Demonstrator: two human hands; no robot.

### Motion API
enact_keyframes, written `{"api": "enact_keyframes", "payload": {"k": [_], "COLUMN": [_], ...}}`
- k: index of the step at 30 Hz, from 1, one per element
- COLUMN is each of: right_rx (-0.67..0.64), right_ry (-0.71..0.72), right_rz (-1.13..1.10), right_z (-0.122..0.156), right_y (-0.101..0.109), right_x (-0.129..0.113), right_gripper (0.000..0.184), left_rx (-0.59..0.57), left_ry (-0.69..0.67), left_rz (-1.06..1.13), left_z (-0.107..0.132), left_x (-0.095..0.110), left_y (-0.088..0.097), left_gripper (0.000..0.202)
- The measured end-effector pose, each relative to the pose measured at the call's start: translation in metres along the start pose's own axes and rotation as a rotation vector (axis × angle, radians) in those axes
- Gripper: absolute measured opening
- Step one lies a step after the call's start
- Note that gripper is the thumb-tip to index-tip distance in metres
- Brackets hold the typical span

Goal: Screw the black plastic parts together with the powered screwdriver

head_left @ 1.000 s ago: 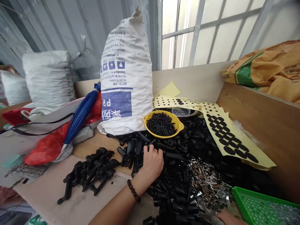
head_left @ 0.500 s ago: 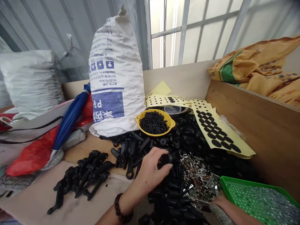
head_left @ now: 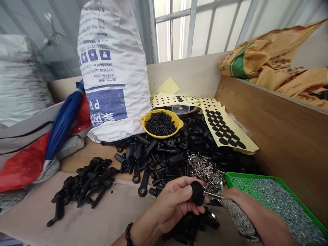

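My left hand [head_left: 176, 198], with a beaded bracelet on its wrist, is closed on a round black plastic part [head_left: 197, 193]. My right hand [head_left: 256, 213] grips a screwdriver [head_left: 238, 218] whose thick handle is wrapped in speckled grey material. Its thin metal shaft points left, and the tip meets or lies right beside the round part; the exact contact is hidden. Below and behind the hands lie black plastic parts [head_left: 191, 225]. A pile of small shiny metal clips [head_left: 205, 171] sits just beyond them.
A green perforated tray [head_left: 246, 178] of small metal pieces stands at right, before a wooden board [head_left: 271, 126]. Further back are a yellow bowl [head_left: 179, 123] of black screw-like pieces, sticker sheets [head_left: 230, 131] and a white sack [head_left: 115, 75]. Black handle-like parts [head_left: 84, 184] lie left.
My left hand has come down and nearer from the black pile, now with the round part in it. My right hand has brought the screwdriver up to that part. The view has shifted.
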State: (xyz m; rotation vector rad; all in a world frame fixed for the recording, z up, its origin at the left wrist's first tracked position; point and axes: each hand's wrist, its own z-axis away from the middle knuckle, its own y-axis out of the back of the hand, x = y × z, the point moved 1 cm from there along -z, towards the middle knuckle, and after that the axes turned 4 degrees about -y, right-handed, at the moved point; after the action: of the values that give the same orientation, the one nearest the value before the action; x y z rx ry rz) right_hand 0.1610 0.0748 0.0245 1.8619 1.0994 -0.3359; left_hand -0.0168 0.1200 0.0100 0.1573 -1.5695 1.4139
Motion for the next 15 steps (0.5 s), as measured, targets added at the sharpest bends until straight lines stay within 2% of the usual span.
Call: {"api": "enact_keyframes", "payload": {"k": [11,13,15], "right_rx": [0.110,0.125,0.083], "right_ry": [0.207,0.197,0.137], "right_rz": [0.313,0.300,0.277], "right_z": [-0.004,-0.003,0.001], "right_y": [-0.001,0.003,0.006], "right_x": [-0.010,-0.009,-0.006], "right_gripper": [0.014,0.014,0.017], "left_rx": [0.067,0.085,0.093], "left_ry": [-0.022,-0.071,-0.159], "left_rz": [-0.040,-0.094,-0.162], "left_z": [0.000,0.000,0.001], "left_x": [-0.007,-0.007,-0.007], "left_y": [-0.010,-0.009,-0.009], "left_gripper": [0.047,0.045,0.041]}}
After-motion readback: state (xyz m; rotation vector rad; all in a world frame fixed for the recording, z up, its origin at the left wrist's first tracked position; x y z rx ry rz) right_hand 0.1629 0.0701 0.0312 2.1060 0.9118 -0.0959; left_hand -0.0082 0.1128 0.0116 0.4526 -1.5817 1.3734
